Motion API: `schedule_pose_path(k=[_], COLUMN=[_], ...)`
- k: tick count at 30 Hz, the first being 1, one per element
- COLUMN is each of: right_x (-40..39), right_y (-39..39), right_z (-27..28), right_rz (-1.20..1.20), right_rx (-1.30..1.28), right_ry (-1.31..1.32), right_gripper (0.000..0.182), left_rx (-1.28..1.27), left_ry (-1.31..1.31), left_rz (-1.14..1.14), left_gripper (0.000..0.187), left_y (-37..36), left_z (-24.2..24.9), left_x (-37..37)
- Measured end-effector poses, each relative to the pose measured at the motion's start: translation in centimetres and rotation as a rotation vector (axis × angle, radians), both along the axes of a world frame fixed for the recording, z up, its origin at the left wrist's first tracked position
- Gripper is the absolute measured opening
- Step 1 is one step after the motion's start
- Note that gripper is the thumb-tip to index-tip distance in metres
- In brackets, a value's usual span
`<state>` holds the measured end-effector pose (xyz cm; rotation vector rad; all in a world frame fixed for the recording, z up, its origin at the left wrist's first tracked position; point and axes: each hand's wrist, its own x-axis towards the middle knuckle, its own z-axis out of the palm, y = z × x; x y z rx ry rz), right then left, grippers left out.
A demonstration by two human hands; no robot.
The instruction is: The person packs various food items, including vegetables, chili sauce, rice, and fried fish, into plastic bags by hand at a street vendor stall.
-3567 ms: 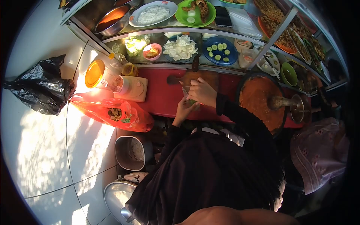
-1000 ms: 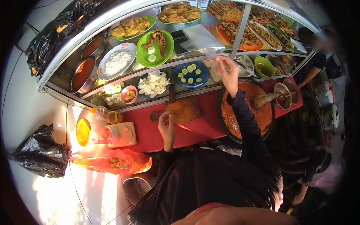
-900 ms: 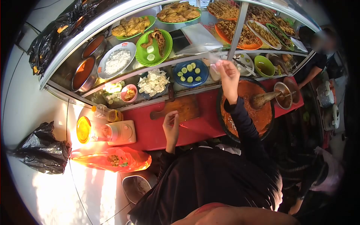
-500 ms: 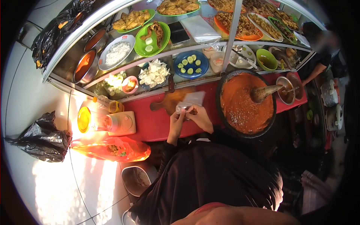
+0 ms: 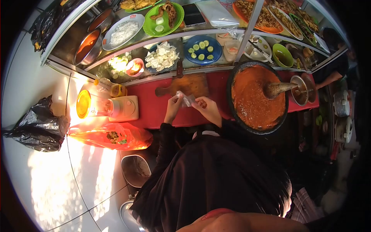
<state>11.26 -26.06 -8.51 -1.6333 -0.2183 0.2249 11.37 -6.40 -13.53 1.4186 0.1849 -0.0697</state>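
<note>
A small clear plastic bag (image 5: 187,101) is stretched between my two hands over the red counter. My left hand (image 5: 174,108) pinches its left end, and my right hand (image 5: 208,110) pinches its right end. Just beyond them lies a wooden cutting board (image 5: 195,85), its handle pointing left. A knife handle (image 5: 179,69) stands out over the board's far edge. To the right of my right hand is a large stone mortar (image 5: 286,110) of orange-red sauce (image 5: 253,100), with a pestle (image 5: 279,90) resting in it.
A glass display case (image 5: 154,35) with plates of food spans the far side. A blender (image 5: 123,108) and a red plastic bag (image 5: 133,137) are at left. Metal bowls (image 5: 297,94) stand right of the mortar. A co-worker's arm (image 5: 330,80) reaches in at far right.
The plastic bag, held up broad and flat before, is now gathered smaller between my hands. My hands have moved apart. The view has shifted, showing more of the cutting board.
</note>
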Motion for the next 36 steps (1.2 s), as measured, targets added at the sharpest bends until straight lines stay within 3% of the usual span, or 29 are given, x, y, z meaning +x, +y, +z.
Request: schedule_pose_path(k=[2, 5, 9, 11, 14, 16, 20, 22, 24, 27, 32, 36], right_x=[0.3, 0.9, 1.9, 2.1, 2.9, 3.3, 3.3, 2.9, 3.0, 3.8, 4.4, 3.9], right_y=[1.1, 1.9, 1.5, 1.6, 2.2, 2.2, 1.9, 1.6, 1.2, 0.2, -2.0, -2.4], right_z=[0.1, -1.5, -1.8, -0.6, -1.2, -0.6, 1.6, 1.9, 2.7, 5.9, 9.6, 11.2], right_rz=[0.044, 0.019, 0.019, -0.003, -0.081, -0.115, -0.128, -0.084, -0.036, -0.395, -0.202, -0.092], right_rx=[-0.161, -0.055, -0.095, -0.086, 0.008, 0.059, 0.156, 0.206, 0.261, 0.464, 0.367, 0.373], right_ry=[-0.132, -0.181, -0.199, -0.099, -0.123, -0.13, -0.086, -0.056, -0.027, -0.136, -0.062, 0.003], right_gripper=[0.027, 0.024, 0.018, 0.015, 0.013, 0.012, 0.009, 0.009, 0.01, 0.012, 0.017, 0.018], left_rx=[0.013, 0.049, 0.042, 0.082, 0.017, 0.101, 0.192, 0.334, 0.423, 0.556, 0.73, 0.863], left_ry=[0.008, -0.041, -0.042, -0.049, -0.046, -0.093, -0.103, -0.126, -0.109, -0.052, -0.092, -0.046], left_rz=[-0.065, -0.092, -0.166, -0.192, 0.003, 0.241, 0.432, 0.637, 0.686, 0.784, 0.857, 0.76], left_gripper=[0.028, 0.024, 0.02, 0.018, 0.014, 0.013, 0.011, 0.01, 0.011, 0.014, 0.019, 0.02], left_y=[-0.7, -1.4, 0.5, 0.9, 1.4, 2.4, 3.0, 2.7, 3.5, 4.5, 5.7, 7.0], left_z=[1.1, 2.3, 1.1, 1.0, -0.3, -2.0, -2.2, -1.9, -3.2, -4.2, -7.3, -9.7], left_x=[-0.5, -1.4, -1.6, -1.8, -2.0, -1.9, -2.1, -1.9, -1.8, -1.3, -0.8, -1.0])
